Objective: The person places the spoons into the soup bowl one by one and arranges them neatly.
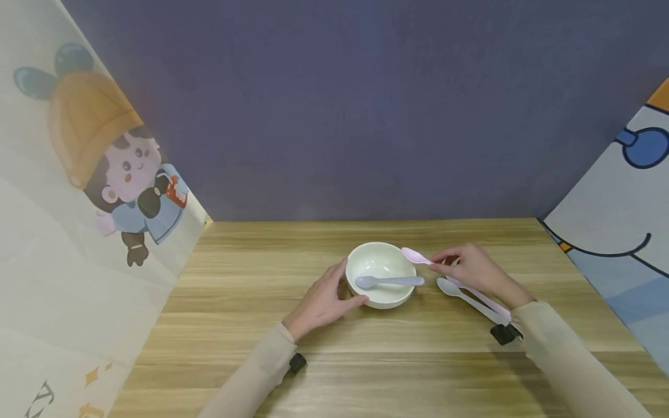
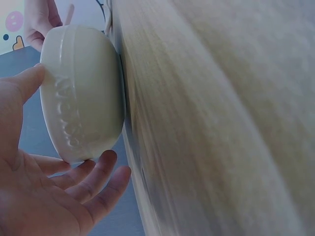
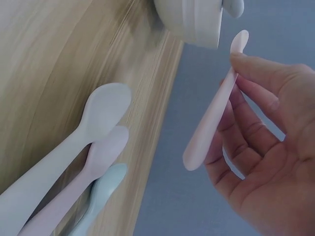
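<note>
Pink spoon point(image 1: 416, 256) between right fingers point(image 1: 444, 259)

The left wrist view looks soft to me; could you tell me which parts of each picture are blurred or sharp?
Left wrist view: the table smears into streaks, the bowl stays fairly crisp. Right wrist view: the pink spoon is sharp, the far wood grain soft. Head view: evenly lit, sharp, faint shadows under the bowl.

Soft even light, wrist views blurred nearby

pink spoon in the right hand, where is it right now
In the head view the pink spoon is pinched by the right hand, lifted just right of the bowl, near its rim.
</note>
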